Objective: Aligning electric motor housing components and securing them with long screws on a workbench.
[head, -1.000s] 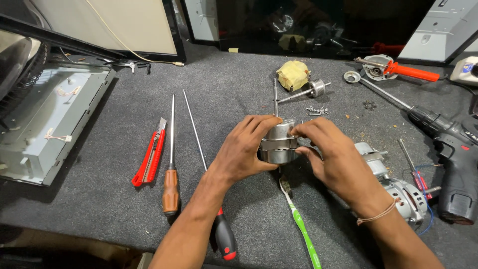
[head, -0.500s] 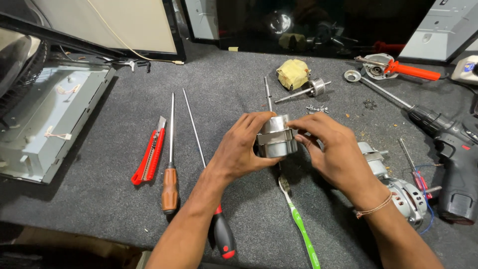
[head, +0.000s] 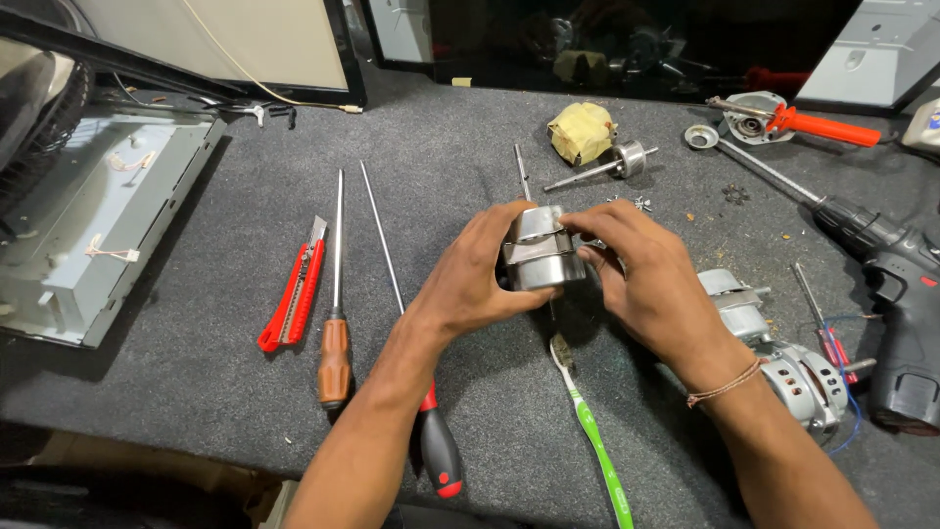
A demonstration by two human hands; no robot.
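Over the grey felt bench (head: 196,411), I grip a silver motor housing (head: 541,255) between my left hand (head: 470,284) and right hand (head: 641,279), held mid-bench above a green toothbrush (head: 592,436). Its cylinder axis stands roughly upright, tilted slightly away from me.

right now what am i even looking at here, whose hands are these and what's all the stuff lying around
This is one picture from a camera worn on a person's head, looking down at their own two bare hands over a grey carpeted work surface. The left hand and right hand together hold a small silver metal motor casing just above the surface. To the left lie a red utility knife, a brown-handled screwdriver and a long red-and-black-handled screwdriver. Below the hands lies a green and white toothbrush. To the right sit an opened electric motor and a dark cordless drill. Farther back are a shaft with a rotor and a yellow wad.
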